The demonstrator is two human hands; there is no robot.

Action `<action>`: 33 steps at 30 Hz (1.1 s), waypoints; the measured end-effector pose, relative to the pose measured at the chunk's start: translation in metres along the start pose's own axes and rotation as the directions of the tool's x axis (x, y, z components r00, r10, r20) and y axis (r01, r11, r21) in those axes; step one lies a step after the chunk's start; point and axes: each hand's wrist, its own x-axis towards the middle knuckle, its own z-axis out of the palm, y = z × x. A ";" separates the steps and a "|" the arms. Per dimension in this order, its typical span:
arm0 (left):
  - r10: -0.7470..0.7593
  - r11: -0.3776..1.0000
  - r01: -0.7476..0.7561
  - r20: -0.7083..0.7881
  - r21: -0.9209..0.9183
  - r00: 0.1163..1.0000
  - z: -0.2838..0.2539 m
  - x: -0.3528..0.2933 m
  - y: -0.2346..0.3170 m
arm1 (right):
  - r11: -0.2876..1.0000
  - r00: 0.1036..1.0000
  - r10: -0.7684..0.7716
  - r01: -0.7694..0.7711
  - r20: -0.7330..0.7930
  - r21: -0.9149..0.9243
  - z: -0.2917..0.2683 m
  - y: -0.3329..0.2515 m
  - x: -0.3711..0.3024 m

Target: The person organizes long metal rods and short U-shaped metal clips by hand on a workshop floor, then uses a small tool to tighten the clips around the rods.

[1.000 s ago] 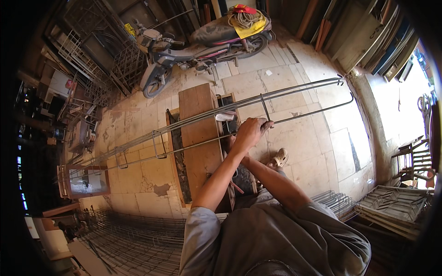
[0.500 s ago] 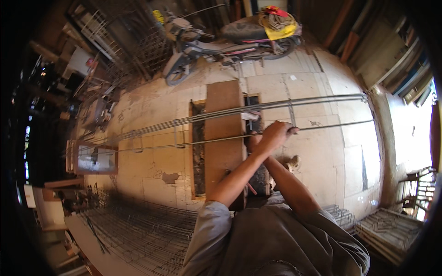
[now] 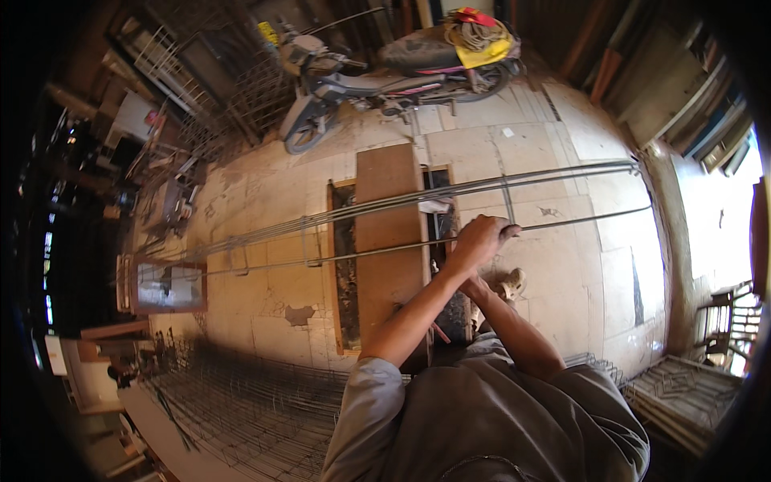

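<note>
A long, thin steel rebar cage (image 3: 377, 206) stretches across the view over a brown board, with several bars close together and one bar apart on the near side. Thin wire stirrups (image 3: 507, 201) join the bars at intervals. My left hand (image 3: 484, 239) is closed around the near bar (image 3: 566, 222), beside a stirrup. The forearms cross, left over right. Only the wrist side of my right hand (image 3: 475, 287) shows below the left one; its fingers are hidden. Beneath the bars lies the brown board (image 3: 388, 281), running away from me.
A motorcycle (image 3: 385, 80) with a yellow bag and coiled rope stands at the far side. Wire stirrup bundles (image 3: 249, 402) lie at the near left. Metal grilles (image 3: 675, 398) are stacked at near right. Dark openings (image 3: 345, 281) flank the board. A glass-topped frame (image 3: 170, 285) sits under the cage's left end.
My right hand has slipped from the left side of the left wrist to mostly behind and below it. The left hand keeps its grip on the near bar. The view has shifted slightly.
</note>
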 end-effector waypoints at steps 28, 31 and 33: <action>-0.029 1.000 0.029 0.076 -0.001 0.997 -0.004 0.008 0.008 | 0.897 0.812 0.392 -0.233 -0.432 0.375 -0.110 -0.095 -0.094; -0.037 0.999 0.038 0.059 -0.005 0.998 -0.006 0.008 0.012 | 0.868 0.771 0.462 -0.292 -0.439 0.401 -0.111 -0.087 -0.082; -0.045 0.999 0.043 0.052 0.033 0.998 -0.005 0.006 0.013 | 0.833 0.770 0.488 -0.268 -0.411 0.484 -0.114 -0.083 -0.075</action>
